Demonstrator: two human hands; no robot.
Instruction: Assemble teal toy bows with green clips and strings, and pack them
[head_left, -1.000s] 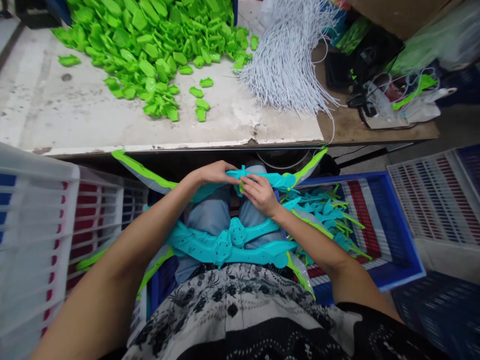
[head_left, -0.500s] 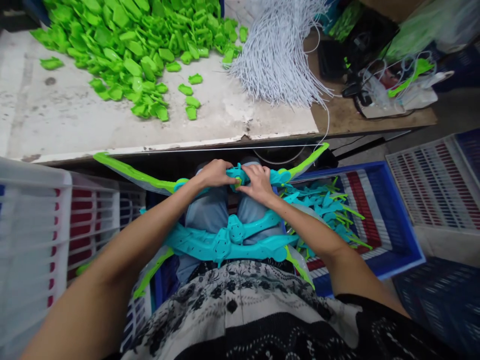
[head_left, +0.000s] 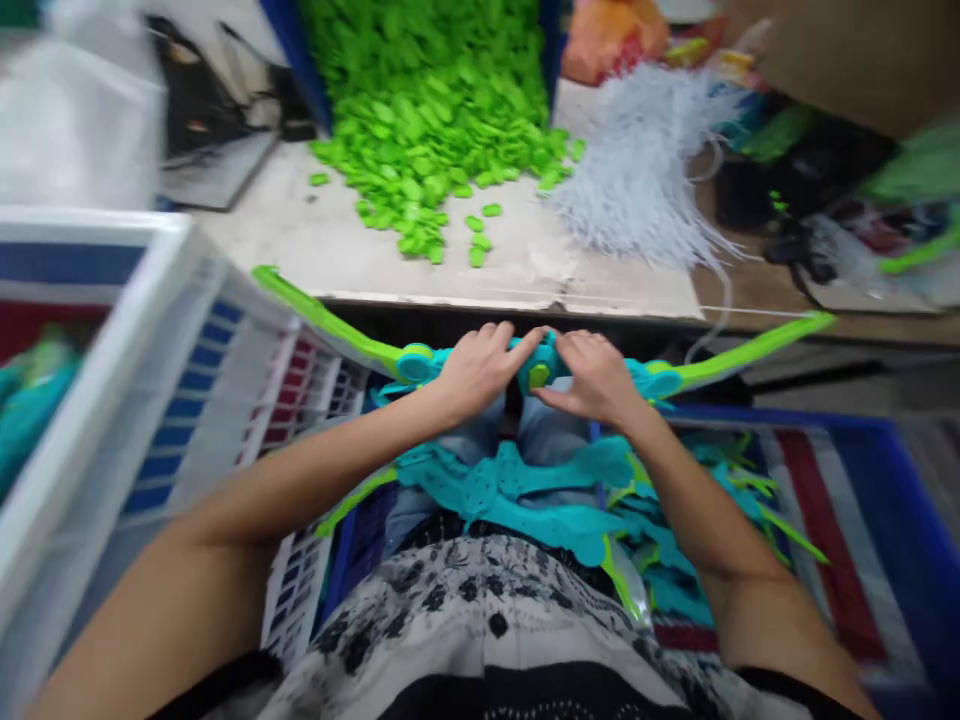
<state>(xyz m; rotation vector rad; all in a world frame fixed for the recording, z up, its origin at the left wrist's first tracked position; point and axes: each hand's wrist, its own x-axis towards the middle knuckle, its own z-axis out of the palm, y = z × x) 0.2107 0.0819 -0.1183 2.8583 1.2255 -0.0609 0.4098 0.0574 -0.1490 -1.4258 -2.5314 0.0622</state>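
Note:
A toy bow with a teal middle and lime-green limbs [head_left: 742,358] is held level over my knees. My left hand [head_left: 480,372] is closed around its teal middle on the left side, thumb and fingers near the centre top. Closed on the right of the centre is my right hand [head_left: 596,375], its thumb under a small green piece [head_left: 539,376] set in the middle. The white string is faint along the table edge. Across my lap lie more teal bow parts [head_left: 484,492], with green limbs at their ends.
Loose green plastic pieces [head_left: 427,150] spill from a blue crate onto the table [head_left: 300,240]. Right of them lies a bundle of white strings [head_left: 637,170]. A white crate [head_left: 187,300] stands at my left, a blue crate [head_left: 900,500] with teal-green parts at my right.
The view has swung left and up, showing more of the table and the left crate. My left thumb has moved up from the green centre piece; both hands stay on the bow.

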